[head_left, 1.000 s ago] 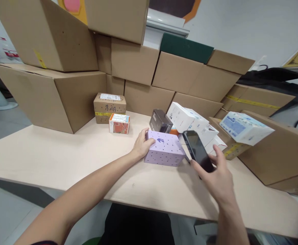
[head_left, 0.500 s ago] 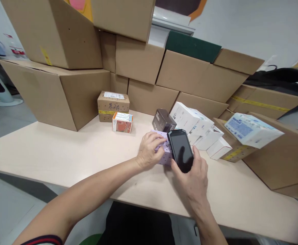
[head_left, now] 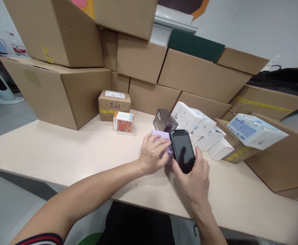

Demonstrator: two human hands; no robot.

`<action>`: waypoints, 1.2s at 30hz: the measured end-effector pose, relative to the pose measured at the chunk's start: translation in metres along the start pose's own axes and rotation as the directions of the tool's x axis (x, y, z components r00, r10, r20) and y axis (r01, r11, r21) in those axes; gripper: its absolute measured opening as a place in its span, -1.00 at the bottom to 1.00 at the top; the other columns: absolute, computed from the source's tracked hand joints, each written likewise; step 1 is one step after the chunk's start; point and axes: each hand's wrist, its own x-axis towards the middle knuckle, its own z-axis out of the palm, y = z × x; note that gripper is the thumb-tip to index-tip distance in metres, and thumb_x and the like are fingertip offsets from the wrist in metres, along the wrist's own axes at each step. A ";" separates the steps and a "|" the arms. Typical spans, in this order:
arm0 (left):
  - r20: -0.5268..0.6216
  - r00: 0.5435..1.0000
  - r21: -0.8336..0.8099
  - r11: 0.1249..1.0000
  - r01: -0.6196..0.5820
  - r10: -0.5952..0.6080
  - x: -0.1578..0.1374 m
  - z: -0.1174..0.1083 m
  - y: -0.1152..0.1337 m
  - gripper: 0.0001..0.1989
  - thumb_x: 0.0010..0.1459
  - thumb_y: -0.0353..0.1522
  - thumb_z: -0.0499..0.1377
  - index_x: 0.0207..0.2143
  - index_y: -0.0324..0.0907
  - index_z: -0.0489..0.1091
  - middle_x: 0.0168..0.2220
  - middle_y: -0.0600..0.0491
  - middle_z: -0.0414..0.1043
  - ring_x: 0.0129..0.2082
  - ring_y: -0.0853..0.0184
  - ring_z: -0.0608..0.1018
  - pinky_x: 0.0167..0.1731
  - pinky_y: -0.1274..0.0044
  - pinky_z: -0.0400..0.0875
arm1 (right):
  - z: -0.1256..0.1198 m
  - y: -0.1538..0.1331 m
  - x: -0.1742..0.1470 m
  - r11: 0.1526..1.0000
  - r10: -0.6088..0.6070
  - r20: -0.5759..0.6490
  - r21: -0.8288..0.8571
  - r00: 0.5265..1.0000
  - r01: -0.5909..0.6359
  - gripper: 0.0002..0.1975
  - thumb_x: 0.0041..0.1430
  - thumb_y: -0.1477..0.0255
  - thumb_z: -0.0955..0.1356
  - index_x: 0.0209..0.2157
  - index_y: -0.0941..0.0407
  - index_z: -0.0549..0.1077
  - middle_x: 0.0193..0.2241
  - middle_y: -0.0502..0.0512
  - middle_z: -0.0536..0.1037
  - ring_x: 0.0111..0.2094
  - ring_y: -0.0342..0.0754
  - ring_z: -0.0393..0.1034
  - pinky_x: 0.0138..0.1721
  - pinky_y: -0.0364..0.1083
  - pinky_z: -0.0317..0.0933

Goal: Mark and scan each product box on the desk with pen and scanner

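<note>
In my right hand [head_left: 196, 178] is a black rugged handheld phone [head_left: 186, 154], tilted, its dark screen towards me. The thumb lies along its near left edge and the fingers along its right. My left hand [head_left: 152, 154] is on a small purple spotted box [head_left: 160, 133] just left of the phone, the fingers reaching across it and the thumb bent at its near side. Hand and phone cover much of that box. Close behind stands a dark brown box [head_left: 165, 119].
Several white boxes [head_left: 202, 127] stand right of the phone, and a blue-white tissue pack [head_left: 253, 129] tops a taped carton. An orange-white box [head_left: 123, 121] sits before a small brown parcel [head_left: 114, 102]. Large cartons [head_left: 151, 98] line the back of the table [head_left: 87, 156].
My left fingers have stretched further right over the purple box, towards the phone's edge. The phone stays in my right hand. The whole view has shifted slightly.
</note>
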 end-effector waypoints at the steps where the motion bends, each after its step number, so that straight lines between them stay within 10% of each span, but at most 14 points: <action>1: 0.006 1.000 0.005 1.000 0.001 -0.001 0.000 0.000 0.000 -0.67 0.13 -0.40 0.15 -0.05 -0.06 0.52 -0.07 0.05 0.61 0.04 0.10 0.48 0.18 0.12 0.15 | 0.000 0.000 0.000 1.000 0.000 -0.003 0.002 1.000 0.000 -0.09 0.13 -0.03 0.36 0.34 0.23 0.12 -0.01 0.41 0.44 0.00 0.29 0.32 -0.04 0.25 0.28; 36: 0.028 0.999 -0.108 0.993 0.041 -0.038 0.005 -0.003 -0.001 -0.70 0.09 -0.38 0.17 -0.11 -0.09 0.54 -0.11 0.04 0.63 -0.04 0.11 0.53 0.08 0.18 0.28 | -0.002 0.002 0.000 0.998 -0.022 0.009 0.051 1.000 0.022 -0.04 0.14 -0.03 0.36 0.35 0.30 0.08 0.05 0.50 0.41 0.02 0.31 0.31 0.01 0.28 0.26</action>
